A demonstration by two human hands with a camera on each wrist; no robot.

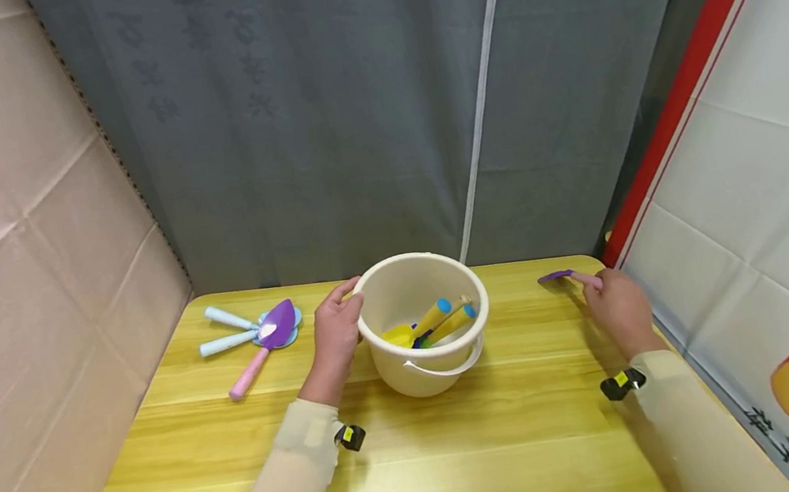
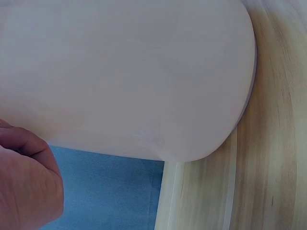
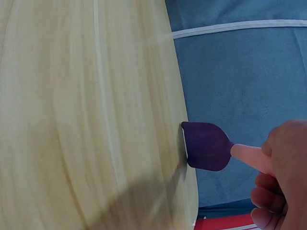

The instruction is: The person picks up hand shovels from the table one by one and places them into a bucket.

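A cream bucket (image 1: 397, 372) stands mid-table with its handle hanging down the front. Inside it lie yellow-handled toy tools (image 1: 432, 318) with blue ends and a yellow blade. My left hand (image 1: 336, 330) grips the bucket's rim on the left side; the left wrist view shows that hand (image 2: 29, 182) beside the bucket's smooth wall (image 2: 134, 72). At the table's right back edge, my right hand (image 1: 619, 313) holds a small toy shovel by its pink handle. Its purple blade (image 3: 207, 146) points left, close over the table in the right wrist view.
On the left of the wooden table (image 1: 471, 470) lie a purple shovel (image 1: 280, 326) with a pink handle and two light-blue-handled tools (image 1: 228, 343), overlapping. A grey curtain (image 1: 309, 123) hangs behind; a pinkish cloth (image 1: 24, 247) and a white-and-red printed sheet (image 1: 755, 170) flank the sides.
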